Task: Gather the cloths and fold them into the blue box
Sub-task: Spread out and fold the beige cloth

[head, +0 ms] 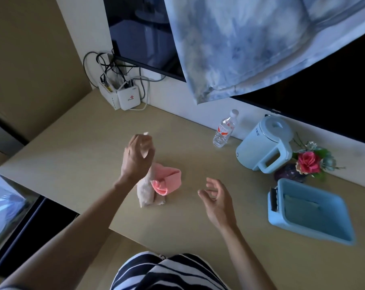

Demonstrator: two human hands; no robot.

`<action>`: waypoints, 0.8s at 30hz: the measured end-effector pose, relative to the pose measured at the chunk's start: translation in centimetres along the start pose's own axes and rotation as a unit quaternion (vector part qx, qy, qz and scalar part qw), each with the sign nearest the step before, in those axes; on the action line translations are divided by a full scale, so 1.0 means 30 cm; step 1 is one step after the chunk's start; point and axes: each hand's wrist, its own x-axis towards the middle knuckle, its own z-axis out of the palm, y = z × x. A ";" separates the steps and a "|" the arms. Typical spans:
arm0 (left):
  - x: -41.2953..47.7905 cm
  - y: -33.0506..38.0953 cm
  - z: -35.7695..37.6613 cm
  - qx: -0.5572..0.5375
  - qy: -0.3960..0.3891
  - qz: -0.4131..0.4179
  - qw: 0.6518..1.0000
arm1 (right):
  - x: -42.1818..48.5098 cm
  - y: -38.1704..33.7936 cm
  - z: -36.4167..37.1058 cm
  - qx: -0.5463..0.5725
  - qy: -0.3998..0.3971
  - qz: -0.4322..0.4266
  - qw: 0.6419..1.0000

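Note:
My left hand (138,158) is raised above the wooden table and pinches the top of a beige cloth (148,193), which hangs down with its lower end resting on the table. A pink cloth (169,181), loosely crumpled, lies on the table against the beige one. To their right my right hand (218,198) hovers with fingers apart and holds nothing. The blue box (315,229) stands at the table's right side, with a folded bluish-green cloth (301,208) lying inside it.
A light blue kettle (265,145), a clear water bottle (224,129) and a vase of flowers (307,162) stand behind the box. A white router (128,98) with cables sits at the back left. A blue-white sheet (250,42) drapes over a dark screen.

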 end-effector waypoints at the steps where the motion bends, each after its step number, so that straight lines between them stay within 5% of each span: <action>1: 0.023 0.037 -0.020 -0.014 0.005 0.022 1.000 | 0.003 -0.010 0.003 0.003 -0.004 -0.003 1.000; 8: 0.138 0.289 -0.128 -0.101 0.014 0.053 0.993 | 0.034 -0.126 0.004 0.020 0.004 -0.041 0.999; 13: 0.180 0.433 -0.173 -0.174 -0.096 0.089 0.976 | 0.047 -0.259 -0.074 0.061 0.042 -0.118 0.990; 17: 0.176 0.509 -0.159 -0.271 -0.221 0.120 0.929 | 0.050 -0.363 -0.164 0.021 -0.006 -0.182 0.983; 21: 0.141 0.544 -0.094 -0.355 -0.309 0.125 0.873 | 0.049 -0.391 -0.228 0.070 -0.075 -0.122 0.987; 24: 0.106 0.548 -0.027 -0.379 -0.339 0.104 0.855 | 0.045 -0.357 -0.273 0.060 -0.049 -0.092 0.993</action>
